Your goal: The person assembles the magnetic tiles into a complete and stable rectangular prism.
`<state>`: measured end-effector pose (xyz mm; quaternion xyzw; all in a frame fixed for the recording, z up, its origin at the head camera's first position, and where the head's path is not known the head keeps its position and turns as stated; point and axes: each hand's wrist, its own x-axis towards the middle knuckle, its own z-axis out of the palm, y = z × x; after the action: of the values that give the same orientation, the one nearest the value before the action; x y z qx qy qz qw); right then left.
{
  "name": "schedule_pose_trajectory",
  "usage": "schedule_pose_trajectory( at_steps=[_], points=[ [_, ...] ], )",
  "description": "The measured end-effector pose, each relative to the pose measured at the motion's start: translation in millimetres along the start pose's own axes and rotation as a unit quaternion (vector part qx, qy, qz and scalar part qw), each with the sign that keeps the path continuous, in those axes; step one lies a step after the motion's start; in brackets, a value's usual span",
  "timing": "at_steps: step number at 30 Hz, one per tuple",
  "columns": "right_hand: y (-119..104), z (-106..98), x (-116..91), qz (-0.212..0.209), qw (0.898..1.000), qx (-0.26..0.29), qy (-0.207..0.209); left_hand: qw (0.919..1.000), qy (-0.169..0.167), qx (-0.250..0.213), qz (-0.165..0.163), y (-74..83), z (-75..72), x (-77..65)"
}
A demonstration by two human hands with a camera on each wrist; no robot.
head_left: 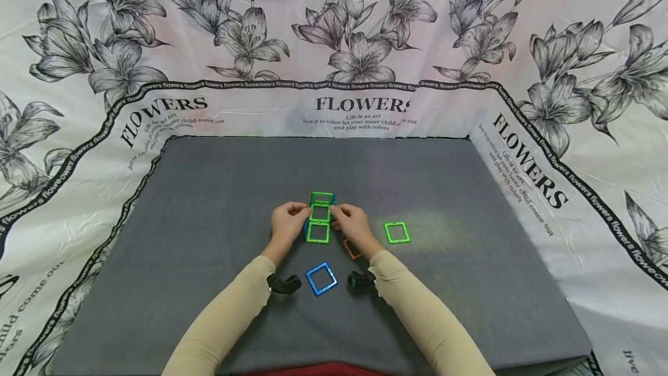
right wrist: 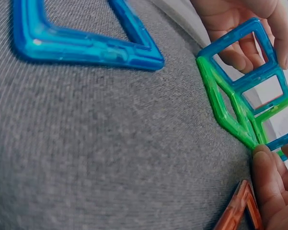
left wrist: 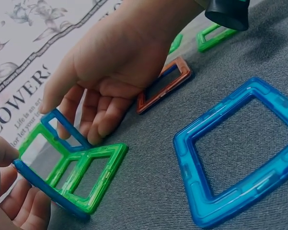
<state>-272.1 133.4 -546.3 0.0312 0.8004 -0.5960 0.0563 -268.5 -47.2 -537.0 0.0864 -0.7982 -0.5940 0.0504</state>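
Observation:
Green magnetic tiles [head_left: 318,232] lie in a row at mid-table, joined to an upright green tile [head_left: 322,197] at the far end. Upright blue magnetic tiles line the left side; my left hand [head_left: 286,224] pinches the nearer one [right wrist: 239,38] by its upper edge. On the right side, another blue tile [left wrist: 63,130] stands up, with my right hand [head_left: 356,227] pinching it between thumb and fingers. In the head view, my hands largely hide these side tiles.
A loose blue square tile [head_left: 321,278] lies nearer me, between the forearms. An orange tile [left wrist: 181,64] lies partly under my right wrist. Farther right is a single green square [head_left: 398,232]. Flower-printed cloth [head_left: 360,112] rises behind the grey table [head_left: 219,179].

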Motion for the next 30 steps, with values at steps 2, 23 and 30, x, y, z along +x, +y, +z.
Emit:
schedule_pose_trajectory(
  at_steps=[2,23,30],
  points=[
    [0.2,0.4,0.5,0.001,1.0,0.0,0.002,1.0,-0.001,-0.003,-0.002,-0.4,-0.3,-0.8],
    [-10.9,-7.5,7.0,-0.009,0.998,-0.036,-0.05,0.9727,-0.025,-0.178,-0.147,6.2,4.2,-5.4],
    [-11.6,-6.6,8.1,-0.011,0.997,-0.054,-0.057,0.9789,-0.012,-0.158,-0.129,3.0,4.7,-0.9]
  ],
)
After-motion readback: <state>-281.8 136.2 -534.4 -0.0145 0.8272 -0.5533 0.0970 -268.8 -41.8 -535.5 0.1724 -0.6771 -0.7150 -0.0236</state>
